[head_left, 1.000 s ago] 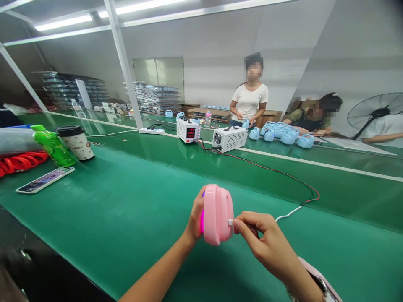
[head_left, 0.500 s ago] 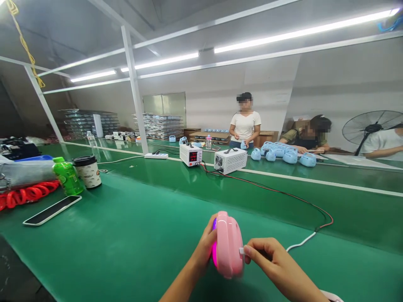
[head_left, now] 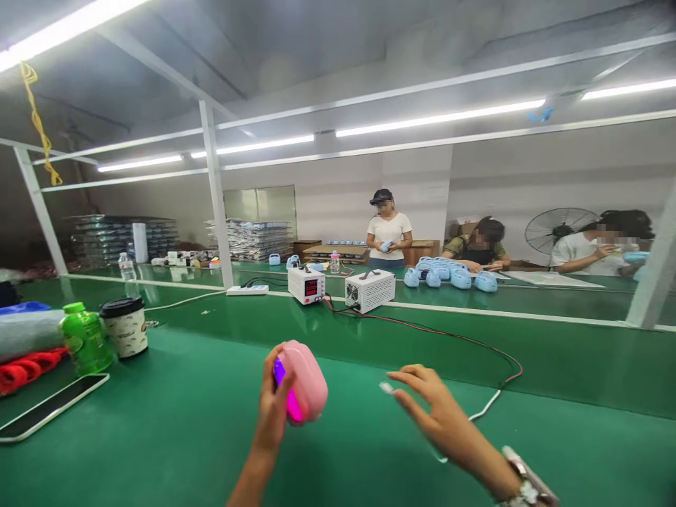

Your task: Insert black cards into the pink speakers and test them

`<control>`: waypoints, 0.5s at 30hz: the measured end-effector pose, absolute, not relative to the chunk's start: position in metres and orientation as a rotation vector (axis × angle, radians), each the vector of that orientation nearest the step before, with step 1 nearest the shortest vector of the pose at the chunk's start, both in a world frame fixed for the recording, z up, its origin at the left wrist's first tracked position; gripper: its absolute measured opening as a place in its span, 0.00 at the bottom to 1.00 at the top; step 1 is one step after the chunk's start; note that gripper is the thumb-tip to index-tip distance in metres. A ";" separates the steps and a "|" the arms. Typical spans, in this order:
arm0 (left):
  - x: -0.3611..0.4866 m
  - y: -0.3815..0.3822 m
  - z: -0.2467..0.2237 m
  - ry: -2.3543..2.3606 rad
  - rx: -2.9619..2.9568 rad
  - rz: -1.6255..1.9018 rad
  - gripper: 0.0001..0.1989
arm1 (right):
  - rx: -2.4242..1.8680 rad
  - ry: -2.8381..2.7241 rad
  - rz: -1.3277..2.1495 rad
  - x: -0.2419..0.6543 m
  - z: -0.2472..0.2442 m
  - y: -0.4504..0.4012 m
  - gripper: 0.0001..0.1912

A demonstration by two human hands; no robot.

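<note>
Head view: left hand (head_left: 272, 415) closed around pink handheld device (head_left: 310, 380), front glowing purple-magenta, held above green tabletop (head_left: 184, 429). Right hand (head_left: 438, 412) thumb and forefinger parted, white cable plug (head_left: 387, 387) near tips; blurred, cannot tell whether gripped. Plug clear of device: unplugging looks done. Left, as judged: device not yet set down.

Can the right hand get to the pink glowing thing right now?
Probably yes. Between the right hand and the pink device, only a small white plug shows. The left hand grips the device but leaves the side facing the right hand uncovered.
</note>
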State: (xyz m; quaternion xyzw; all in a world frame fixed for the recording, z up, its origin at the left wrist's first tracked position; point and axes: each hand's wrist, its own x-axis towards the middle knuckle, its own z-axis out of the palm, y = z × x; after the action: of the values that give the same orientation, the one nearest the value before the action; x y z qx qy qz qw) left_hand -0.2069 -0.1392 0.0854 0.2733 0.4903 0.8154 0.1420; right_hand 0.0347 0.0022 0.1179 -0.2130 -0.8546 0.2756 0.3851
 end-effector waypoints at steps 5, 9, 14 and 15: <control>-0.157 -0.106 0.104 1.506 0.985 2.234 0.37 | -0.526 -2.248 0.719 -0.020 0.166 -0.069 0.15; -0.135 -0.091 0.113 1.274 0.973 1.845 0.41 | -0.768 -2.192 0.892 -0.001 0.192 -0.011 0.08; -0.143 -0.139 0.086 1.736 1.131 1.517 0.36 | -1.205 -2.035 0.807 0.094 0.207 0.110 0.02; -0.145 -0.151 0.079 1.771 1.123 1.494 0.35 | -1.283 -1.979 0.746 0.116 0.207 0.131 0.03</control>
State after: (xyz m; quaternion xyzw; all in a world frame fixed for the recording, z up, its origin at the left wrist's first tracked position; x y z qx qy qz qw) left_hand -0.1449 -0.1508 0.0786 0.4187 0.6603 0.5571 0.2798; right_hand 0.1157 0.1306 0.2069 -0.4901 -0.7557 0.2851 0.3278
